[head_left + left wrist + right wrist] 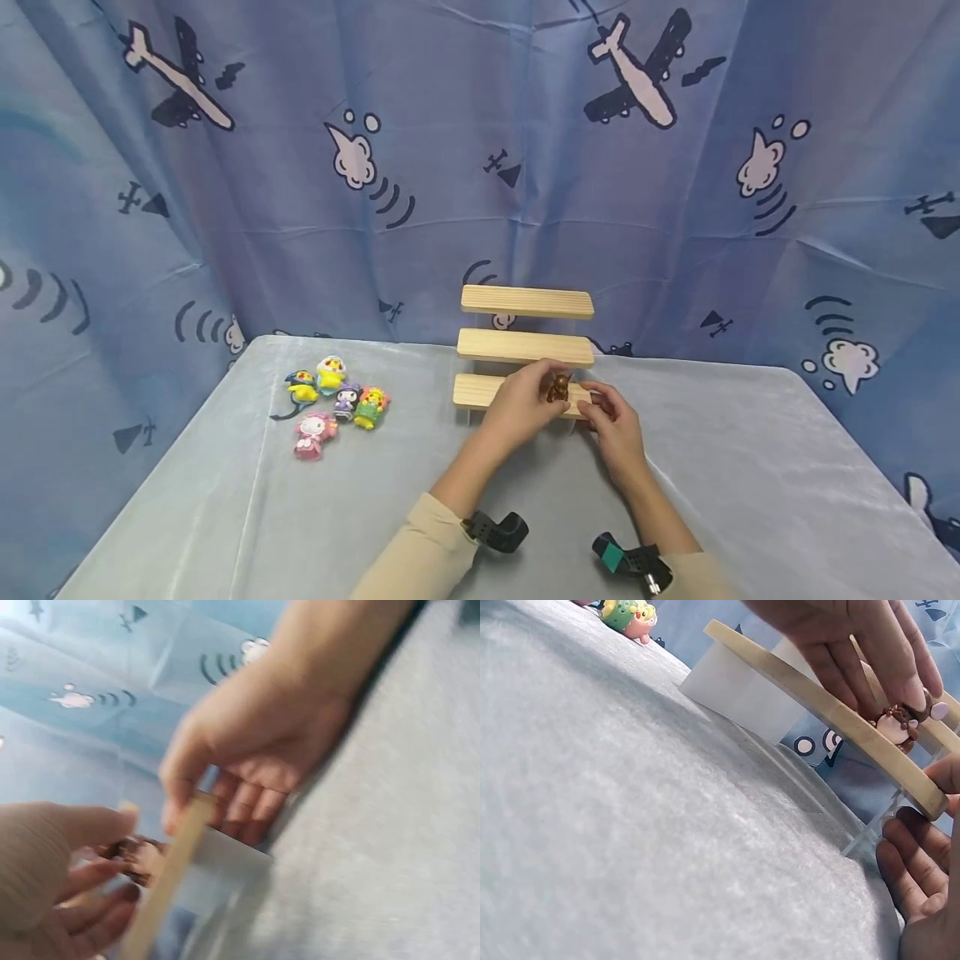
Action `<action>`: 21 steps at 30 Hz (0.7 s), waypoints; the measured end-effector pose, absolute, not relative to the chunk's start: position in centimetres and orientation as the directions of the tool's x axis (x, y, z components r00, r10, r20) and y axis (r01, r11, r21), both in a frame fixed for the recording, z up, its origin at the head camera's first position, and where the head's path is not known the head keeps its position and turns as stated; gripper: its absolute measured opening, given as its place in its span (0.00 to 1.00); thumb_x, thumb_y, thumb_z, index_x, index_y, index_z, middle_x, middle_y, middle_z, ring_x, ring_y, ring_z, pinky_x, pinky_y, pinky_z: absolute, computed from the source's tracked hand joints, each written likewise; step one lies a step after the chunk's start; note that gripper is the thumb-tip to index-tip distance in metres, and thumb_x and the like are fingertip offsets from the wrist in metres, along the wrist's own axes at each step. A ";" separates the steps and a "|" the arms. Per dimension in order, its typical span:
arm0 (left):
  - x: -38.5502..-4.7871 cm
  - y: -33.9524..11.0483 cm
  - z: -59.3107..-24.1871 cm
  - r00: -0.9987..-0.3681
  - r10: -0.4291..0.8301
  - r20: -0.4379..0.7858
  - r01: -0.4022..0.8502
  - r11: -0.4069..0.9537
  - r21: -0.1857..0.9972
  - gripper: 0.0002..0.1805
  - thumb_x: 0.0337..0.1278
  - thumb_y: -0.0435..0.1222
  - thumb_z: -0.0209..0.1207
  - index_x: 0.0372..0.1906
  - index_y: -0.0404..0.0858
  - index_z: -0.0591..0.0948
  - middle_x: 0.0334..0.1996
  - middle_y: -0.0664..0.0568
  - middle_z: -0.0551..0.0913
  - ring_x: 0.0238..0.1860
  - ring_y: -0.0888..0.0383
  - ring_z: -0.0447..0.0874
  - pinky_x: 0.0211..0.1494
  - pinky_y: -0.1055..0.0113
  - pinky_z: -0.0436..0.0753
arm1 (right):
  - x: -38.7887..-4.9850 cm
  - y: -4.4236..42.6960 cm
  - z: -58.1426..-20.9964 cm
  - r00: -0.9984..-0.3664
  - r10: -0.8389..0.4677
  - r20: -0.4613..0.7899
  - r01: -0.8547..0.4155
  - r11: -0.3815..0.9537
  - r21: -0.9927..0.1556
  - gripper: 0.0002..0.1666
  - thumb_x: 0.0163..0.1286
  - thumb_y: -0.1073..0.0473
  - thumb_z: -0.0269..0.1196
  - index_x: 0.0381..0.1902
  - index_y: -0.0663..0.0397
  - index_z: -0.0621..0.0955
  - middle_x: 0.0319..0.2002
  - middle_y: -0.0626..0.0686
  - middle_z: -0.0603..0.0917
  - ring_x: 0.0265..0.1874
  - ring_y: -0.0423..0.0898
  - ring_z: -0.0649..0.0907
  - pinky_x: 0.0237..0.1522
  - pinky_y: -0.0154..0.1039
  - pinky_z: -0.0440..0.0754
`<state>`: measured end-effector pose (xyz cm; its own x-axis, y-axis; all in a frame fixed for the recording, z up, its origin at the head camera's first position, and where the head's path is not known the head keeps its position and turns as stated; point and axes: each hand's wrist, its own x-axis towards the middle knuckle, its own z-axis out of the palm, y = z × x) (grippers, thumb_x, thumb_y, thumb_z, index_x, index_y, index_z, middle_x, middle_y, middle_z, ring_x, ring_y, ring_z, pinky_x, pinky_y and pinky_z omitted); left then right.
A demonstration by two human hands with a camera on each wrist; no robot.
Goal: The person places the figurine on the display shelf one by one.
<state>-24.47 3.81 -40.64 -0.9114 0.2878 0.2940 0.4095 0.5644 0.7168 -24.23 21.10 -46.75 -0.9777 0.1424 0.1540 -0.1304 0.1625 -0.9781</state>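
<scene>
A small brown figurine (558, 387) stands at the right end of the lowest wooden shelf (476, 390) of a three-step display rack. My left hand (522, 398) pinches it between thumb and fingers; the right wrist view shows those fingertips at the head of the figurine (897, 727). At the same board's right end, my right hand (617, 429) grips the edge, thumb above and the other fingers curled below. The left wrist view is blurred, with the figurine (141, 856) partly covered by my left hand (52, 870).
Several character figurines lie in a group on the left of the cloth-covered table (300, 525), among them a pink one (313, 435) and a yellow-and-green one (371, 407). The middle board (525, 346) and top board (527, 302) rise behind. A patterned blue curtain (450, 167) hangs at the back.
</scene>
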 end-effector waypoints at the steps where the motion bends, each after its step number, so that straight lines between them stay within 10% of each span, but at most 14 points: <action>1: -24.4 3.9 -40.3 -0.913 0.299 0.279 0.406 0.582 0.705 0.28 0.57 0.38 0.71 0.64 0.48 0.78 0.53 0.55 0.86 0.46 0.60 0.84 0.48 0.69 0.81 | -24.2 21.3 -46.7 -0.977 0.147 0.154 -0.129 0.164 -0.978 0.19 0.72 0.69 0.59 0.60 0.63 0.78 0.35 0.35 0.84 0.34 0.31 0.84 0.37 0.29 0.85; 11: -22.7 1.5 -37.2 -0.930 0.309 0.198 0.360 0.662 0.657 0.31 0.64 0.47 0.65 0.70 0.49 0.73 0.66 0.53 0.79 0.68 0.53 0.77 0.68 0.54 0.78 | -24.1 21.5 -46.6 -0.979 0.142 0.143 -0.113 0.203 -0.973 0.19 0.73 0.67 0.59 0.60 0.61 0.78 0.42 0.48 0.85 0.35 0.31 0.83 0.38 0.29 0.85; 21: -21.9 -4.9 -36.6 -0.938 0.217 0.271 0.344 0.685 0.642 0.24 0.68 0.46 0.62 0.66 0.47 0.77 0.63 0.51 0.81 0.62 0.50 0.81 0.65 0.50 0.80 | -24.2 21.3 -46.9 -0.976 0.155 0.152 -0.118 0.210 -0.971 0.19 0.71 0.68 0.59 0.59 0.62 0.79 0.42 0.51 0.85 0.34 0.31 0.83 0.36 0.28 0.84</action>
<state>-21.93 -4.95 -36.64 -0.9378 0.2171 0.2710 0.3442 0.6847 0.6424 -24.23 21.30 -46.85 -0.9762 0.1546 0.1518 -0.1176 0.2101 -0.9706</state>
